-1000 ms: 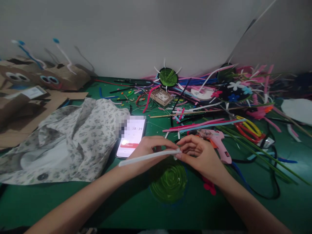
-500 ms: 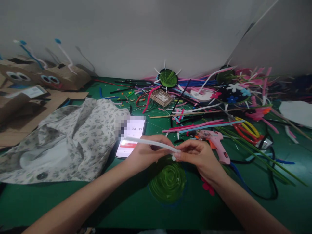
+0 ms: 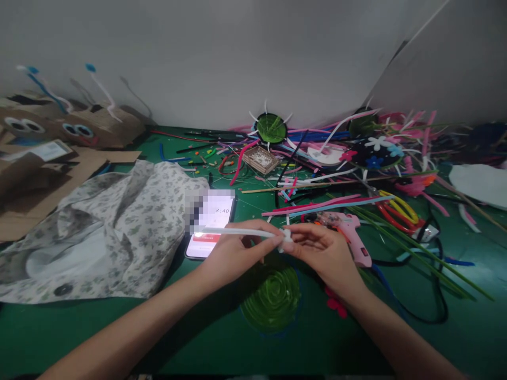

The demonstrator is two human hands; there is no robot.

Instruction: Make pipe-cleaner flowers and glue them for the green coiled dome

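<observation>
While both forearms reach in from six o'clock, the left hand (image 3: 233, 253) and right hand (image 3: 320, 250) pinch a white pipe cleaner (image 3: 237, 231) between fingertips, its coiled end at three o'clock, above a green spiral disc (image 3: 271, 298).

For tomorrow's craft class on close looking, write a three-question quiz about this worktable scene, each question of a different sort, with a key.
1. True or false: both hands hold the white pipe cleaner.
2. What lies on the mat just below the hands? A) scissors B) a green spiral disc C) a cardboard box
3. Fill in: the pink ___ lies just right of the right hand.

Key:
1. True. The left hand grips the stem, and the right hand pinches its curled end.
2. B.
3. Glue gun.
</observation>
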